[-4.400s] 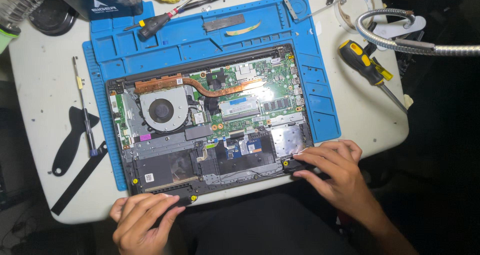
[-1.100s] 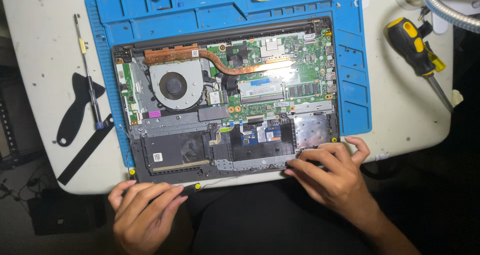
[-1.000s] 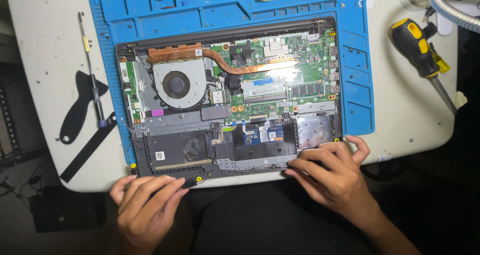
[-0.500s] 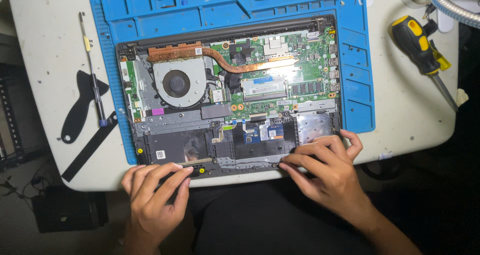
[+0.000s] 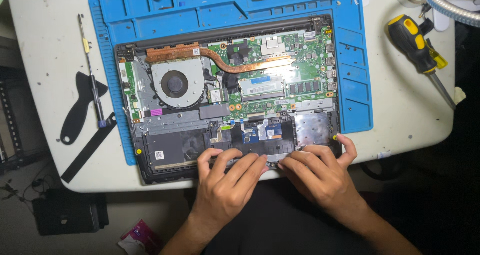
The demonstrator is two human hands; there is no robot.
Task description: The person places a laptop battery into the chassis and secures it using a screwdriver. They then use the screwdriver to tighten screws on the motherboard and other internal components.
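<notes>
Blue mat (image 5: 360, 60) at counter centre carries opened laptop (image 5: 230, 90), cover off, internals in place. Left hand (image 5: 225, 185), right hand (image 5: 320, 175): fingers spread on near edge, holding nothing.

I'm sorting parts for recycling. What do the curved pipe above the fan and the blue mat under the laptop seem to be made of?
The curved pipe looks like copper: bare orange-brown metal with a dull shine. The blue mat looks like silicone or soft rubber: matte, with moulded compartments; which of the two can't be told.

mat (image 5: 150, 15): blue | circuit board (image 5: 280, 80): green (copper pipe) | screwdriver (image 5: 414, 42): yellow-black
</notes>
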